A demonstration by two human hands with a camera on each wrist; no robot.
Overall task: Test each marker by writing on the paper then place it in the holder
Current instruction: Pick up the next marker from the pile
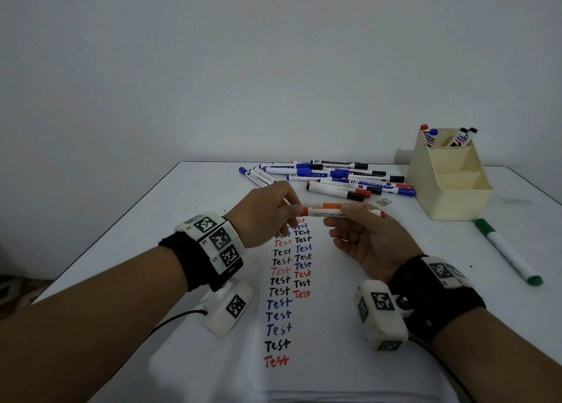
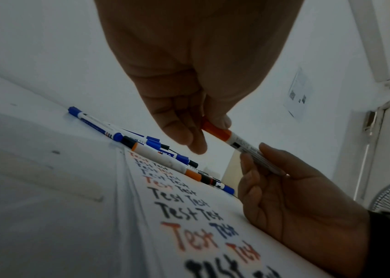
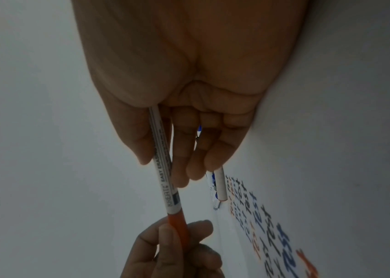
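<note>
A white-barrelled whiteboard marker with an orange cap (image 1: 340, 212) is held level above the white sheet of paper covered in rows of handwritten "Test" (image 1: 304, 326). Its orange cap end is pinched by the left hand (image 1: 267, 217), while the barrel is gripped between thumb and fingers of the right hand (image 1: 365, 235). The step in hand is judged to be capping or uncapping; which of the two cannot be told. If uncapping, a straight pull along the barrel is called for, then a written word. A pile of blue, black and orange markers (image 1: 334, 177) is left untested beside the cream plastic desk holder (image 1: 450, 183), where four markers are already stood. A green marker (image 1: 508, 250) lies apart.
</note>
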